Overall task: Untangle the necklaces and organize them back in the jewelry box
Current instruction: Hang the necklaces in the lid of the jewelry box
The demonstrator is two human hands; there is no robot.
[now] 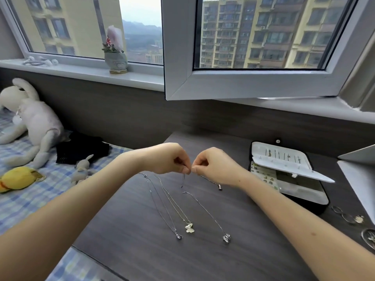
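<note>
"Necklaces (pixel 175 203), how many do you count?"

"Four. Three lie stretched on the dark desk (pixel 132 250) just below the hands, nearly side by side. From the left, their near ends carry a drop pendant (pixel 178 236), a butterfly pendant (pixel 189 228) and a chunky silver pendant (pixel 226 238). The fourth chain (pixel 183 180) is up between the hands."

"And the hands?"

"Together, with the thumb tips almost touching. The left hand (pixel 168 159) has its fingers curled and pinches that chain between thumb and forefinger. One end dangles straight down under it. The right hand (pixel 213 165) pinches it the same way. From there the chain slants down to a small dark-red end (pixel 220 187) below its wrist."

"The jewelry box?"

"One jewelry box (pixel 300 188) lies open on the desk, just right of the right hand. It is a flat dark case with a white flap (pixel 284 161) raised. Small pieces sit in a row on the flap and in little compartments under it, too small to count."

"Anything else?"

"Far left of the left hand, on a checked bedcover (pixel 60 179), there are three soft toys. They are a pale rabbit (pixel 34 118), a yellow one (pixel 18 178) and a small pale one (pixel 83 169), with one black cloth (pixel 81 150) beside them. One vase (pixel 117 61) stands on the sill beyond the left hand. A few rings (pixel 345 216) lie right of the right forearm."
</note>
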